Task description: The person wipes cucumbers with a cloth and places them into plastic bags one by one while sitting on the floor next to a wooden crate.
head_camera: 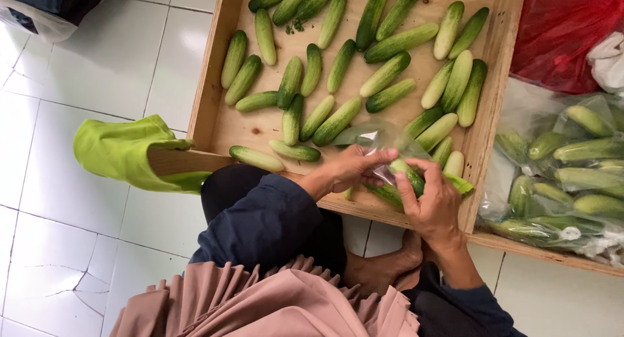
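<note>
Nearest the camera, pink pleated cloth [273, 301] and dark blue sleeves [266, 220] cover the person's lap and arms, and a bare foot [383, 269] rests on the white tiled floor [97, 70].

Left hand [354, 168]: positioned over the near edge of the wooden tray [208, 83], fingers closed on the mouth of a clear plastic bag [377, 139].

Right hand [432, 204]: positioned just right of the left hand, over the same near edge, fingers wrapped around the lower part of the bag and the cucumbers in the bag [406, 174]. The bag sits between both hands, at the near edge toward the near right corner of the tray.

A green cloth [127, 152] is draped over the near left corner of the tray, hanging outside it.

Loose cucumbers [338, 119] lie scattered across the tray floor from the near edge to the far edge, most pointing diagonally, several touching one another.

Beyond the right edge of the tray, filled clear bags of cucumbers [572, 168] lie on the floor. Farther back on that side lies a red plastic bag [559, 31]. At the far left corner of the view sits a dark bundle [45, 2].
</note>
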